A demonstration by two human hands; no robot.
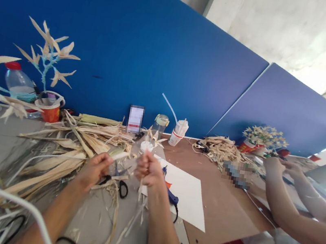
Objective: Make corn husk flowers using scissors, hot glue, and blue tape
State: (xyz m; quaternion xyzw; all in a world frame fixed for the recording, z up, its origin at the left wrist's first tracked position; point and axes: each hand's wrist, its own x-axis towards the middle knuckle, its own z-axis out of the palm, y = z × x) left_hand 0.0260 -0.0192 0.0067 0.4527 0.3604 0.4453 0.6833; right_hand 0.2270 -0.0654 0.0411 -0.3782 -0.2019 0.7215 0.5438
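Observation:
My left hand (98, 167) is closed, its thumb and fingers pinching a pale strip of husk (119, 156). To its right, my right hand (149, 169) is curled shut, somewhat blurred, around a thin stem that shows below the fist. A small pale husk flower (156, 139) appears just above that hand. Black-handled scissors (123, 189) lie on the table between my forearms. Beyond my right wrist is a blue glue gun (172, 197) on a white sheet (193, 191).
Dried husks (85, 142) and thin wires spread across the left side. A phone (135, 118), a clear jar (160, 125) and a white cup (177, 134) stand by the blue partition (131, 51). Another person's arms (287, 195) reach in at right. A white tube (15, 197) crosses the lower left.

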